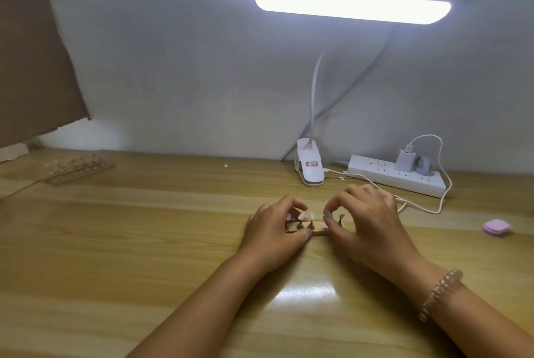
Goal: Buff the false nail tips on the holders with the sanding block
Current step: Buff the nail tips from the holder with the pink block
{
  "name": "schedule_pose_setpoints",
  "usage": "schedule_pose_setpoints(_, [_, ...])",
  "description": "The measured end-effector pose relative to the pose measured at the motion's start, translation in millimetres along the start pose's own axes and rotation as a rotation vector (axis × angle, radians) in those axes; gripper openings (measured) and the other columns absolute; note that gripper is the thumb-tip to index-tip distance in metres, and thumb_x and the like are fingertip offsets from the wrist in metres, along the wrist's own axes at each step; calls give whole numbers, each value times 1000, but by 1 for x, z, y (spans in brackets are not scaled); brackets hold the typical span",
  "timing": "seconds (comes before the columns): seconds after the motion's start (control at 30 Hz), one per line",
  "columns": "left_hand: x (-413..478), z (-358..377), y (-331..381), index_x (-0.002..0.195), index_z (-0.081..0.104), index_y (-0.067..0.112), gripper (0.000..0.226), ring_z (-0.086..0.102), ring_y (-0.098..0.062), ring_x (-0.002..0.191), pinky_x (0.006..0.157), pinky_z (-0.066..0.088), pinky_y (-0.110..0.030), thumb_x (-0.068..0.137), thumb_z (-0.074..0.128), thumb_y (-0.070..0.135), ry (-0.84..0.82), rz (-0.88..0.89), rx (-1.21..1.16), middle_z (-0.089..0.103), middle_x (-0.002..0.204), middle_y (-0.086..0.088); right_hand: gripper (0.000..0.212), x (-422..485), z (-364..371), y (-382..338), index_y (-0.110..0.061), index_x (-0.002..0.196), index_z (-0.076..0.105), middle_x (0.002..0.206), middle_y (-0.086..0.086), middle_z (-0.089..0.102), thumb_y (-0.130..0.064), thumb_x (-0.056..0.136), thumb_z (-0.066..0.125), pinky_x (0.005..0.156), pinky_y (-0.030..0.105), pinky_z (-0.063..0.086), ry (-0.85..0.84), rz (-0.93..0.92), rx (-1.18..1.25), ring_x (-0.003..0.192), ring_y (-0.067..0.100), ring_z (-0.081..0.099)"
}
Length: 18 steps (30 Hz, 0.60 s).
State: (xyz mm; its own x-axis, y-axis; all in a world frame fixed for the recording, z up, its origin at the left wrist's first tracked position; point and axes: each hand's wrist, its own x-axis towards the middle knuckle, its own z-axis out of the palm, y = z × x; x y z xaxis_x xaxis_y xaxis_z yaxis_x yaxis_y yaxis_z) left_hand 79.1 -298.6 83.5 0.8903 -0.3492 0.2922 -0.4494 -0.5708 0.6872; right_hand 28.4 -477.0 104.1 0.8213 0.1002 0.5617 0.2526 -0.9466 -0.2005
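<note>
**Landmark:** white lamp clip [309,166], standing at the back of the wooden surface [144,242], by the wall.

1. Nail tip holder [316,233]: a narrow strip with small upright pegs, lying in front of the lamp clip, nearer the viewer, between the two hands.
2. Left hand [273,232]: in front of the clip and a little to its left. The fingers are curled over the holder's left part and the thumb presses on its near edge, so the hand grips the strip.
3. Right hand [372,227]: in front of the clip and to its right. The index finger and thumb bend toward each other and pinch the holder's right part. The other fingers are loosely curled behind.
4. False nail tip [308,215]: pale and clear, above the pegs between the fingertips of both hands. Which hand touches it is too blurred to tell.
5. Sanding block [496,227]: pink, lying flat on the surface well to the right of the clip and nearer the viewer, apart from both hands.
6. Second holder [79,168]: a clear strip with pegs, far left of the clip.
7. Light bar [352,3]: lit, above the clip on a bent neck.
8. Power strip [396,180]: white, just right of the clip, with a charger [404,159] plugged in.
9. Cardboard [34,63]: far left of the clip.
10. Spiral bracelet [440,294]: on the right wrist.
</note>
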Motion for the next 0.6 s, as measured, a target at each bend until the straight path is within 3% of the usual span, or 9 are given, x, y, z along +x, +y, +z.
schedule_pose_setpoints(0.17, [-2, 0, -1, 123, 56, 36, 44, 47, -11, 113, 92, 40, -28, 83, 74, 41, 57, 29, 63, 62, 112, 19, 9, 6, -8, -6, -27, 88, 68, 85, -19, 59, -20, 86, 72, 83, 43, 41, 7, 55, 174, 83, 11, 55])
schedule_pose_setpoints(0.27, [-7, -1, 2, 127, 54, 38, 52, 40, -10, 116, 95, 36, -25, 79, 74, 45, 146, 73, 147, 56, 123, 19, 8, -8, -12, -9, -26, 88, 68, 86, -18, 61, -18, 86, 70, 82, 49, 45, -15, 63, 229, 82, 10, 56])
schedule_pose_setpoints(0.43, [-21, -2, 12, 113, 62, 26, 34, 48, -11, 98, 81, 43, -26, 81, 72, 35, 362, 358, 240, 59, 109, 10, 13, -33, -15, -8, -29, 88, 66, 86, -20, 63, -16, 86, 70, 80, 50, 49, -75, 75, 263, 83, 11, 59])
schedule_pose_setpoints(0.5, [-27, 2, 17, 108, 60, 28, 27, 51, -9, 93, 76, 47, -29, 83, 68, 34, 270, 396, 232, 60, 103, 14, 13, -37, -17, -10, -27, 87, 67, 83, -21, 63, -15, 84, 71, 80, 50, 50, -46, 92, 296, 80, 13, 60])
schedule_pose_setpoints(0.6, [-33, 12, 22, 107, 58, 34, 20, 55, -2, 90, 83, 49, -32, 87, 63, 34, 10, 280, 96, 62, 100, 20, 12, -41, -17, -14, -21, 85, 68, 78, -20, 64, -11, 81, 74, 75, 47, 51, 10, 96, 347, 73, 14, 61])
